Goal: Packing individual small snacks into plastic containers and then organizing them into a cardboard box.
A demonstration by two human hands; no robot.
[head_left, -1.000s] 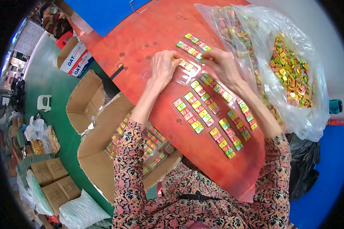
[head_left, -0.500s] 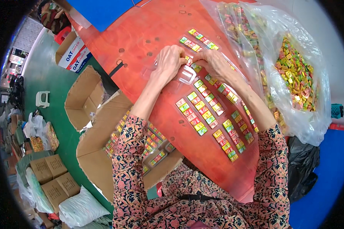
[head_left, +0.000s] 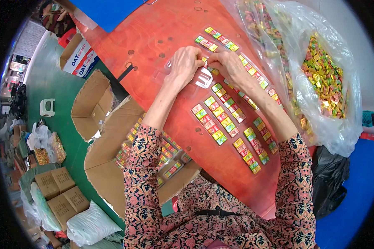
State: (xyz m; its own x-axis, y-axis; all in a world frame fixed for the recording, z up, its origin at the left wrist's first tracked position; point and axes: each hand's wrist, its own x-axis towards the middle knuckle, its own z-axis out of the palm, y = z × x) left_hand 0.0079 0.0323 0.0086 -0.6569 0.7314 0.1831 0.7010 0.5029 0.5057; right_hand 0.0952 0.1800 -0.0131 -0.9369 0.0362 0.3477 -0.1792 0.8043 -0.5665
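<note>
On the red, pitted bench (head_left: pixel 178 128), slim clear strips (head_left: pixel 246 156) packed with shiny, squarish pieces lie in slanting rows toward the near, tapering end. Beyond them, mid-bench, a glossy moulded plastic tray (head_left: pixel 204 79) sits at the fingertips. The left hand (head_left: pixel 185 64) curls in from its left, the right hand (head_left: pixel 230 64) from its right; both have bent fingers, tips nearly meeting, but how tightly they close, or on what, cannot be told. One second earlier those tips stood farther apart. Past the hands, two filled strips lie side by side. Along the right edge slumps a crinkled, see-through bag (head_left: pixel 349 79) of foil-bright pieces.
</note>
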